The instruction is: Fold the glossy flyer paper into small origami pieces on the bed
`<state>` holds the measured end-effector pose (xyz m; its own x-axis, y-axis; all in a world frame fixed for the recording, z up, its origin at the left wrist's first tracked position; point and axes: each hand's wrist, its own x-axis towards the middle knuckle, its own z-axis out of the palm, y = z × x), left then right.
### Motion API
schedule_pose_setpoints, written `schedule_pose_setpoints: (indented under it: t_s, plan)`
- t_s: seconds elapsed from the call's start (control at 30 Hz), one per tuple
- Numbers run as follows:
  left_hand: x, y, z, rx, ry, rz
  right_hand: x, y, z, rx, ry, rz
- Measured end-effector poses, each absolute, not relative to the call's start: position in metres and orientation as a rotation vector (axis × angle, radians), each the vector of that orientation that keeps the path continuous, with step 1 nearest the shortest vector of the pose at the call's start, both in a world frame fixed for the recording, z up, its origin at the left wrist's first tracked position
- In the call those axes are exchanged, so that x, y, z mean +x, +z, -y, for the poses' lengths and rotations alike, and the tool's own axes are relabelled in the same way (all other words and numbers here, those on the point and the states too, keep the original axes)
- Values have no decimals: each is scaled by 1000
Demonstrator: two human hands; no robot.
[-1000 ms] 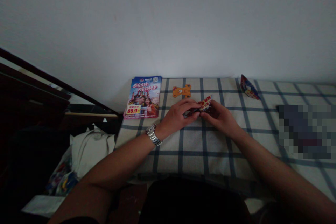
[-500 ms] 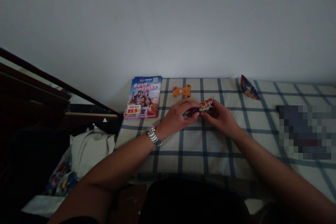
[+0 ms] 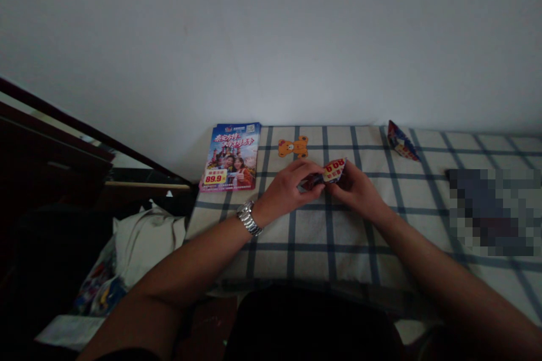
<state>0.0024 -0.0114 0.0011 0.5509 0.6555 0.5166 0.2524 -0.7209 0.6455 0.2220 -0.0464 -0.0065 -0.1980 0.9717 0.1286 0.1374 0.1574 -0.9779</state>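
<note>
Left hand (image 3: 295,185) and right hand (image 3: 359,190) are both clamped on 1 folded printed paper (image 3: 333,171).

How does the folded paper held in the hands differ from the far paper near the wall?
The held paper sits between left grip and right grip; the far paper rests untouched on the checked cloth.
The held paper is partly hidden; the far paper is unobstructed.
The held paper shows large red digits, upside down; the far paper shows mainly blue and red, its print too small to read.
Both are folded, printed paper.
</note>
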Motion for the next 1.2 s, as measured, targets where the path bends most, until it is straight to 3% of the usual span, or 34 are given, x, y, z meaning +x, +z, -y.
schedule_pose_setpoints:
  t_s: [1.2]
  plan:
    - [8, 4, 14, 2307, 1058, -898, 222, -5, 47, -1360, 1167, 1543]
